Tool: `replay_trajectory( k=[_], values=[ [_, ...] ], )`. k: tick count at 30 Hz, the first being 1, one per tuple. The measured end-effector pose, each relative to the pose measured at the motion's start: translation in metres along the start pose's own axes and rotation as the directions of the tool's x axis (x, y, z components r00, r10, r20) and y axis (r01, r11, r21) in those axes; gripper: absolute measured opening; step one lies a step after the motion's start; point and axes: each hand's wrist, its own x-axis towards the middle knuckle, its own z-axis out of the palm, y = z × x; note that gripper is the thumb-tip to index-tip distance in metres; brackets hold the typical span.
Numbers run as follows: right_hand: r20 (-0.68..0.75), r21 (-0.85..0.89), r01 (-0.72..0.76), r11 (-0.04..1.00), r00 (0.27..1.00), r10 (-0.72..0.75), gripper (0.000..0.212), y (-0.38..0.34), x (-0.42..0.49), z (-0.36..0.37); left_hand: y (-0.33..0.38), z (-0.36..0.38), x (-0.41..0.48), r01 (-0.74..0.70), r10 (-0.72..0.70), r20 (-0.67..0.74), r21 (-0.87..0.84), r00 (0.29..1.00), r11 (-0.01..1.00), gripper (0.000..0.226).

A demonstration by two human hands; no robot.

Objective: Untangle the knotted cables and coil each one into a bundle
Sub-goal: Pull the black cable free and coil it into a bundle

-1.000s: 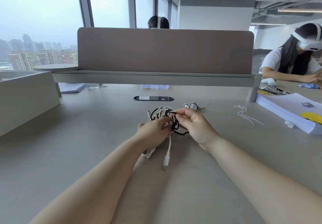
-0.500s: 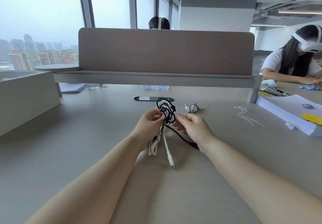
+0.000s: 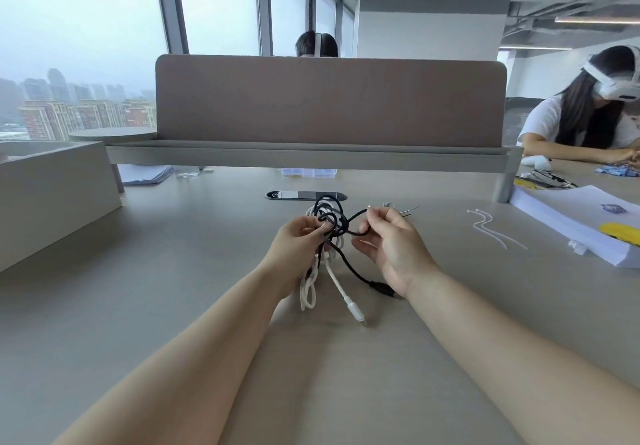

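Grey bench holds white ties and a paper stack on the right. Left hand grips the tangled cables; right hand pinches the black cable.

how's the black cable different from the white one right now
The black cable loops up above the left hand; the white cable mostly hangs below it. The right hand pinches a black cable loop, not the white cable. The black cable's plug sits by the right wrist; the white cable's plug hangs nearer the camera. Both are tangled together in the left hand, neither coiled.
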Motion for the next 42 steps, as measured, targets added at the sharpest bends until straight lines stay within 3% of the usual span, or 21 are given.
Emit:
replay_trajectory(
  k=[2, 4, 5, 7, 10, 11, 13, 14, 16, 18, 20, 22, 26, 29, 31, 33, 36, 38, 40, 42],
  values=[
    [-0.048, -0.17, 0.027, 0.985, 0.998, -0.036, 0.02, 0.0, 0.002, -0.004, 0.003, -0.001, -0.002, 0.017, -0.016, 0.018, -0.082, 1.0, 0.996, 0.013],
    [-0.065, -0.416, 0.081, 0.906, 0.991, -0.119, 0.019, 0.0, 0.004, -0.009, 0.005, -0.002, -0.003, 0.036, -0.034, 0.024, -0.12, 0.999, 0.992, 0.014],
    [-0.065, -0.46, 0.108, 0.882, 0.986, -0.154, 0.018, -0.001, 0.004, -0.011, 0.005, -0.003, -0.003, 0.038, -0.035, 0.024, -0.116, 0.999, 0.992, 0.015],
    [-0.086, -0.359, 0.124, 0.925, 0.983, -0.165, 0.017, -0.003, 0.004, -0.012, 0.005, -0.002, -0.003, 0.038, -0.037, 0.017, -0.101, 0.999, 0.994, 0.016],
    [-0.053, -0.006, 0.074, 0.997, 0.996, -0.074, 0.016, -0.006, 0.002, -0.007, 0.005, -0.002, -0.002, 0.048, -0.047, 0.007, -0.11, 0.999, 0.993, 0.015],
    [-0.042, 0.016, 0.067, 0.998, 0.997, -0.067, 0.017, -0.005, 0.001, -0.005, 0.004, -0.003, -0.002, 0.05, -0.05, 0.007, -0.115, 0.999, 0.992, 0.015],
    [-0.073, -0.175, 0.131, 0.976, 0.987, -0.145, 0.019, -0.003, 0.001, -0.006, 0.003, -0.005, 0.0, 0.049, -0.05, -0.005, -0.108, 0.999, 0.993, 0.014],
    [-0.082, -0.342, 0.189, 0.92, 0.97, -0.229, 0.018, -0.003, 0.002, -0.008, 0.002, -0.006, 0.002, 0.045, -0.047, -0.023, -0.079, 0.999, 0.996, 0.014],
    [-0.025, -0.658, 0.291, 0.695, 0.914, -0.406, 0.016, -0.004, 0.003, -0.014, -0.001, -0.008, 0.004, 0.039, -0.039, -0.065, -0.007, 0.997, 0.999, 0.014],
    [0.117, -0.897, 0.32, 0.305, 0.838, -0.533, 0.016, -0.003, 0.001, -0.02, -0.002, -0.008, 0.005, 0.037, -0.035, -0.094, 0.025, 0.995, 0.999, 0.013],
    [0.278, -0.948, 0.317, -0.04, 0.758, -0.589, 0.018, 0.0, -0.001, -0.023, -0.001, -0.008, 0.005, 0.037, -0.033, -0.112, 0.031, 0.993, 0.999, 0.011],
    [0.316, -0.945, 0.302, -0.127, 0.734, -0.601, 0.02, 0.0, -0.002, -0.024, 0.0, -0.008, 0.004, 0.034, -0.03, -0.111, 0.03, 0.993, 0.999, 0.008],
    [0.274, -0.957, 0.273, -0.095, 0.751, -0.601, 0.021, 0.001, 0.002, -0.027, 0.002, -0.009, 0.003, 0.042, -0.039, -0.103, 0.02, 0.994, 0.999, 0.008],
    [0.218, -0.964, 0.264, -0.001, 0.794, -0.568, 0.024, 0.008, 0.007, -0.032, 0.007, -0.011, 0.002, 0.062, -0.062, -0.063, -0.002, 0.996, 0.998, 0.022],
    [0.197, -0.948, 0.306, 0.082, 0.773, -0.603, 0.024, 0.011, 0.01, -0.032, 0.009, -0.011, 0.002, 0.06, -0.062, -0.034, -0.036, 0.998, 0.998, 0.029],
    [0.207, -0.934, 0.346, 0.094, 0.736, -0.645, 0.022, 0.01, 0.009, -0.029, 0.008, -0.01, 0.002, 0.044, -0.044, -0.018, -0.036, 0.999, 0.998, 0.032],
    [0.315, -0.858, 0.496, 0.135, 0.715, -0.624, 0.013, 0.009, 0.007, -0.024, 0.007, -0.009, 0.002, 0.02, -0.02, -0.013, -0.005, 1.0, 1.0, 0.037],
    [0.328, -0.798, 0.525, 0.298, 0.791, -0.516, 0.011, 0.01, 0.004, -0.02, 0.006, -0.008, 0.001, 0.01, -0.01, -0.009, -0.002, 1.0, 1.0, 0.035],
    [0.282, -0.779, 0.444, 0.443, 0.879, -0.386, 0.016, 0.012, 0.002, -0.016, 0.006, -0.008, 0.001, -0.005, 0.005, 0.0, 0.004, 1.0, 1.0, 0.031],
    [0.236, -0.774, 0.38, 0.506, 0.915, -0.327, 0.02, 0.014, 0.004, -0.016, 0.005, -0.008, 0.001, -0.016, 0.016, 0.008, 0.015, 1.0, 1.0, 0.028]
  ],
)
